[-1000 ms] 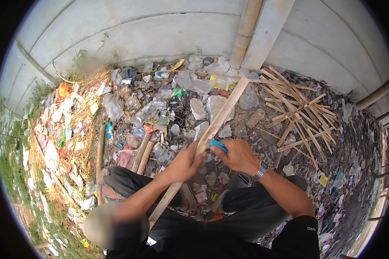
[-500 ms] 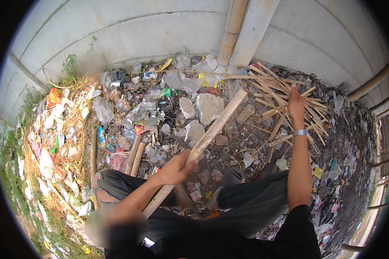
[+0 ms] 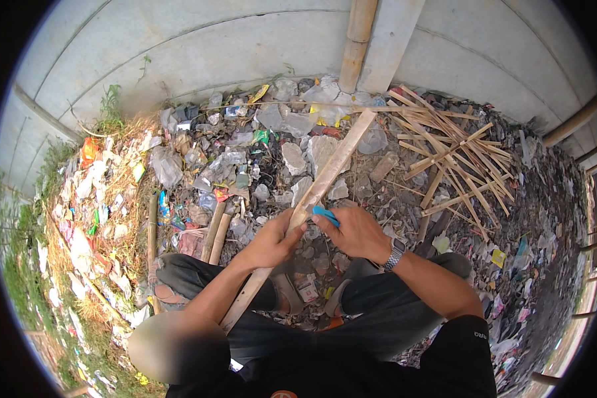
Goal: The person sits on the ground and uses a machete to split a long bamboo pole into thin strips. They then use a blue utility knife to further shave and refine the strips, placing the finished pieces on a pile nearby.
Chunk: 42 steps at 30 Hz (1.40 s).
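My left hand (image 3: 272, 242) is closed round the long bamboo slat (image 3: 312, 196) slanting through frame centre, my right hand (image 3: 355, 232) closed on a blue-handled knife (image 3: 325, 215) against it; the slat looks stiff, light and splintery, best gripped mid-length.

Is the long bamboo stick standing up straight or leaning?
Leaning. The long bamboo stick slants from the littered ground toward the lap, gripped by the left hand.
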{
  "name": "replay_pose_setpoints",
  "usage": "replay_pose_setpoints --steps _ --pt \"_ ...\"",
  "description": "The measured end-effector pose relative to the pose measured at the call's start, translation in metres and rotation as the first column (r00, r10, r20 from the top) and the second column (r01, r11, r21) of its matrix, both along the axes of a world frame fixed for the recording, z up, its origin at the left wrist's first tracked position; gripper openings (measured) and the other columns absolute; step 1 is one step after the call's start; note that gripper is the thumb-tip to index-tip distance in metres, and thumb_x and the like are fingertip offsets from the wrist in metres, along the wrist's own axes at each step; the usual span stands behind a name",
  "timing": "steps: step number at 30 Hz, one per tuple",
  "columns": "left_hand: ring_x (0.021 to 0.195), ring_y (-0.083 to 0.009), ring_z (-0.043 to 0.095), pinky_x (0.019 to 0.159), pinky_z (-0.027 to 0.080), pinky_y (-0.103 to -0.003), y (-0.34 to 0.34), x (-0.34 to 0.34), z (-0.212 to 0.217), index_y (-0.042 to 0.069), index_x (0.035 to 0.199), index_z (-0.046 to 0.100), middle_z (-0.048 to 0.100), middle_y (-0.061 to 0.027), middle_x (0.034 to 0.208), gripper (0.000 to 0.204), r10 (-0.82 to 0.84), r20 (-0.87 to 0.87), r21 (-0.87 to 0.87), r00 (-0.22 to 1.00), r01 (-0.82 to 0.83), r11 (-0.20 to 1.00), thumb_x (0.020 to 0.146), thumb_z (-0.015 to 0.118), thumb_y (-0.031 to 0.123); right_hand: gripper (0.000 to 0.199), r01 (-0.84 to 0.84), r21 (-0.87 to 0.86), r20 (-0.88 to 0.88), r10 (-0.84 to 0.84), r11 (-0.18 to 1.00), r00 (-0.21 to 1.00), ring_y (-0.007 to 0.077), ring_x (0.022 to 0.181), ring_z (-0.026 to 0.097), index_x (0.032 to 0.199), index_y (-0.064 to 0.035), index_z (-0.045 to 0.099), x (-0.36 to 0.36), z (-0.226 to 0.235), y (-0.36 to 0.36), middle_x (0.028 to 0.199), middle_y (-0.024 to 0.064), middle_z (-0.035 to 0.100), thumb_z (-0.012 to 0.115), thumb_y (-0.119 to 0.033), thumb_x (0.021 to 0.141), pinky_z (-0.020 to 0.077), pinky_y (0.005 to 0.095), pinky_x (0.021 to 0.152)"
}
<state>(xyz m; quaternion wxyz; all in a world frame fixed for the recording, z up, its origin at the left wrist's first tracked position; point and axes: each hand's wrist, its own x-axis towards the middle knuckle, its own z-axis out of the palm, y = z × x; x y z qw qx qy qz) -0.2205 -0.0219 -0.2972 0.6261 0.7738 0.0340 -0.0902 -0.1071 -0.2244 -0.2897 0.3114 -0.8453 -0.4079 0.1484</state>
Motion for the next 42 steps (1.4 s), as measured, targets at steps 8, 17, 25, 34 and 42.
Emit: replay_pose_setpoints --steps 8,17,25,34,42 --pt "0.063 -0.0226 0.059 0.063 0.047 -0.04 -0.001 -0.019 -0.021 -0.003 0.121 0.053 0.058 -0.0125 0.069 0.031 -0.058 0.083 0.39 0.995 0.021 0.921 0.103 0.056 0.021 0.077 0.438 -0.104 0.029 -0.437 0.893 0.899 0.0432 0.068 0.062 0.071 0.0047 0.062 0.114 -0.025 -0.023 0.068 0.0277 0.06 0.045 -0.064 0.1 0.0462 0.051 0.064" --pt "0.046 -0.0098 0.051 0.042 0.038 -0.029 -0.001 -0.011 0.01 0.002 0.11 0.052 0.05 -0.0012 0.06 0.033 -0.079 -0.108 -0.174 0.991 0.059 0.983 0.108 0.049 0.034 0.065 0.808 0.386 -0.453 -0.671 0.445 0.586 0.0108 0.045 0.031 0.06 -0.0155 0.037 0.203 0.028 -0.124 0.053 -0.0044 0.03 0.046 -0.066 0.101 0.0247 0.0329 0.043" --pt "0.037 -0.01 0.037 0.036 0.03 -0.024 0.008 0.0 -0.003 0.009 0.092 0.045 0.04 0.0016 0.056 0.038 -0.037 -0.222 -0.468 0.974 -0.073 0.881 0.108 0.046 0.043 0.063 0.019 0.039 -0.048 -0.017 0.999 0.999 0.0406 0.06 0.062 0.073 0.0001 0.063 0.014 0.023 -0.008 0.06 0.0213 0.059 0.051 -0.056 0.1 0.0456 0.0473 0.057" --pt "0.037 -0.0091 0.034 0.036 0.028 -0.024 0.003 -0.009 -0.018 0.01 0.098 0.048 0.038 0.0018 0.057 0.033 -0.066 -0.277 -0.578 0.958 -0.111 0.809 0.109 0.045 0.041 0.064 0.012 0.02 0.05 -0.013 1.0 0.999 0.0453 0.062 0.062 0.074 -0.0008 0.065 0.025 -0.005 0.004 0.063 0.0238 0.06 0.051 -0.058 0.099 0.0472 0.0528 0.059" --pt "0.04 -0.0085 0.037 0.039 0.032 -0.026 -0.016 -0.027 -0.024 0.009 0.097 0.045 0.037 0.003 0.056 0.034 -0.255 -0.264 -0.557 0.93 0.068 0.827 0.11 0.043 0.04 0.062 0.819 0.403 -0.454 -0.688 0.408 0.566 0.0086 0.041 0.025 0.063 -0.016 0.037 0.22 0.043 -0.13 0.051 -0.0057 0.031 0.045 -0.064 0.102 0.0196 0.0287 0.039"
